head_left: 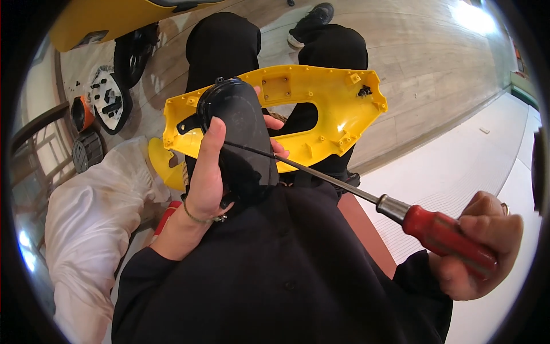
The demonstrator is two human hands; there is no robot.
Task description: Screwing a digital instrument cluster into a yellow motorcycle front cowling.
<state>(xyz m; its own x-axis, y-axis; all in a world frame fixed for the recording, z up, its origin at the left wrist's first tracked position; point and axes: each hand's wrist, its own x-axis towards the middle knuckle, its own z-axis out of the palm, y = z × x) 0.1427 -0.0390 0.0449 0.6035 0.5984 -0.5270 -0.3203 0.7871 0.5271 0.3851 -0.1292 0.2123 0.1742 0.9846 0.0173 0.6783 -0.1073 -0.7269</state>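
My left hand (206, 172) is wrapped round a black, rounded plastic housing (240, 114), thumb on its near face and fingertips showing past its right side. My right hand (484, 246) grips the red handle of a long screwdriver (329, 179). The shaft slants across to the housing, its tip end lying over it beside my left thumb; whether it sits in a screw cannot be made out. Beneath the housing, a yellow plastic shell (338, 120) rests across my thighs, hollow side up, with a large opening. Small dark pieces (365, 90) lie at its right end.
At the left, black parts lie in a white-lined tray (107, 97) beside an orange-and-black piece (81, 113). White fabric (91, 223) fills the lower left, near another yellow part (165, 164). A yellow body (114, 20) stands at the upper left. A white ridged surface (435, 166) extends on my right.
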